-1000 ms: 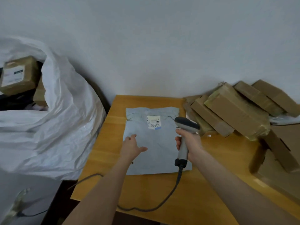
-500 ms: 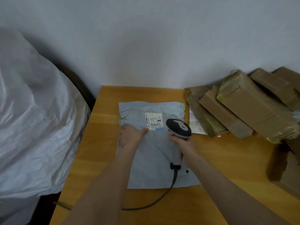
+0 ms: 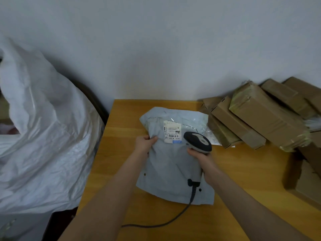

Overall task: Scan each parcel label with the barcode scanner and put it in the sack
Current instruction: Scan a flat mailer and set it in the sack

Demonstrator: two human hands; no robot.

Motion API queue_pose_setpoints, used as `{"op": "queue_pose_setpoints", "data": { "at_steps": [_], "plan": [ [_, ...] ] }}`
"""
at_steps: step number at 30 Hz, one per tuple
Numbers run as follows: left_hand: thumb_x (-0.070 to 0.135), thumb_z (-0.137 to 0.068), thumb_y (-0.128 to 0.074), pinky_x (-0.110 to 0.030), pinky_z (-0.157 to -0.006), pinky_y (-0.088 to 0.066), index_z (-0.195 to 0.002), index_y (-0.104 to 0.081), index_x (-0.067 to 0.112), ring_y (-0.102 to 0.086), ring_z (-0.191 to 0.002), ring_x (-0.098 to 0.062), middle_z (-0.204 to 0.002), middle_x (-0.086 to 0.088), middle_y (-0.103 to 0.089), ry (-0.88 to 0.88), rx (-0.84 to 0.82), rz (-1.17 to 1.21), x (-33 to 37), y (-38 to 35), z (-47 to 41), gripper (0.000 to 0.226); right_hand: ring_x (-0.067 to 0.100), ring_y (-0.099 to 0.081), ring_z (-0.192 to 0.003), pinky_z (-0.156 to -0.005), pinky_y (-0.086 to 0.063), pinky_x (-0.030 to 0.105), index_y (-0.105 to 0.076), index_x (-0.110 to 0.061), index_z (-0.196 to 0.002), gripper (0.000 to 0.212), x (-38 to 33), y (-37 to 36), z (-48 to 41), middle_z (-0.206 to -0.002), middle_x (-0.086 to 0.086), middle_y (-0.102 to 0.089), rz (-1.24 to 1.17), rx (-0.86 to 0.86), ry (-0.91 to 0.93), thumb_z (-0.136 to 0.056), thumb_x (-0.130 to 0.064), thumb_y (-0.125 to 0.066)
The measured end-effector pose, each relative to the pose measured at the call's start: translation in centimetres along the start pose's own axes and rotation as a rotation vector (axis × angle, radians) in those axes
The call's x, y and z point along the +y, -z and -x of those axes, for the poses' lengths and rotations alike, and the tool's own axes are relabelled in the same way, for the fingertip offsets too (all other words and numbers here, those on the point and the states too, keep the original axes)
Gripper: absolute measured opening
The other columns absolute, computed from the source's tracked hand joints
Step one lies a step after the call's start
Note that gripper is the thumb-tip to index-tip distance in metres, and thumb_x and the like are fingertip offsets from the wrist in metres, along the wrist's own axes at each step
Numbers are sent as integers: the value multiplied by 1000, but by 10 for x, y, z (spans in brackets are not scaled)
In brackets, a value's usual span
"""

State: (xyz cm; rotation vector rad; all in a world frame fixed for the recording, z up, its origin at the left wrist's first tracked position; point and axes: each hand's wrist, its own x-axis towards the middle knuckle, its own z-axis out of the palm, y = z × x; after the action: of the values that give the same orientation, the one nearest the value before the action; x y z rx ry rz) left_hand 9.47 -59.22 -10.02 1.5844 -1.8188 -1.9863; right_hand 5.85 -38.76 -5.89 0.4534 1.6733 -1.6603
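The left hand (image 3: pixel 145 143) pinches the crinkled grey plastic parcel (image 3: pixel 171 166) at its nine o'clock edge on the wooden surface (image 3: pixel 121 153). The right hand (image 3: pixel 202 159) wraps the scanner (image 3: pixel 198 142) by its handle, rounded head at the label's (image 3: pixel 172 132) four o'clock.

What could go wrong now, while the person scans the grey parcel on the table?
The left hand pinches the grey parcel beside the label, so the film may crease and spoil the scan. The cable of the scanner, held in the right hand, lies over the parcel's near corner and might snag when the parcel goes to the sack.
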Motion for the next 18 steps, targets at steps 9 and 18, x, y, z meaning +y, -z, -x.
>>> {"op": "queue_pose_setpoints", "data": {
  "at_steps": [9,18],
  "plan": [
    [8,-88,-66,-37,-86,-52,-103,-68,2,-64,-85,-21,-91,-7,-69,-199,-147,143,41,14,81,16,17,-61,-60,-62,-52,30,-65,-5,-85,7,-32,14,103,-67,9,-67,-96,-70,144,-86,-10,-70],
    [6,-90,-62,-27,-72,-58,-101,-66,6,-68,-85,-19,-94,-7,-71,-302,-191,336,66,26,145,12,12,-52,-44,-50,-45,24,-64,-4,-69,19,-32,31,180,-58,9,-62,-2,-83,302,-86,-12,-69]
  ]
}}
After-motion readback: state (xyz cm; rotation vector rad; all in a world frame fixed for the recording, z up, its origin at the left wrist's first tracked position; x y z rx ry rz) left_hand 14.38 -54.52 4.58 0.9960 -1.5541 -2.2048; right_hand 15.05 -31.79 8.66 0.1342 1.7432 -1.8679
